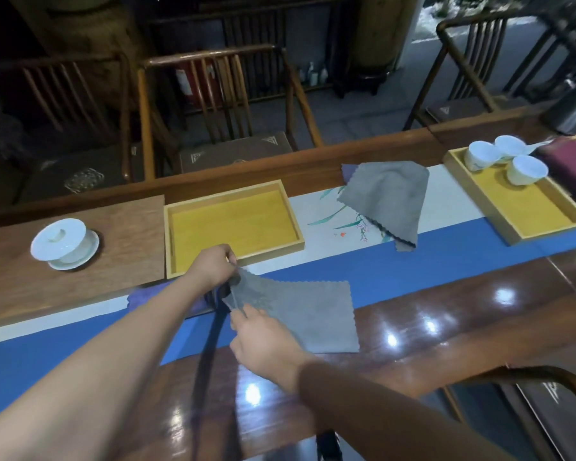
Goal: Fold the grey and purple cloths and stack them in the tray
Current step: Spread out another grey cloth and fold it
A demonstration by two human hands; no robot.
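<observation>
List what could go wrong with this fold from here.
1. Both hands, left hand and right hand, pinch the same left edge of the grey cloth; the free right side may drag and fold crooked.
2. A purple cloth lies under the left forearm and could be swept off.
3. The empty tray sits close; its rim may snag the cloth.

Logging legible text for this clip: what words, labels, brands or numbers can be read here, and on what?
None can be read.
Chair cushions: pale woven emblems only, no letters.
Red extinguisher behind the chair: any label is too blurred to read.
Table runner: painted flowers, no writing.
Trays, cups and grey cloths: unmarked.
</observation>
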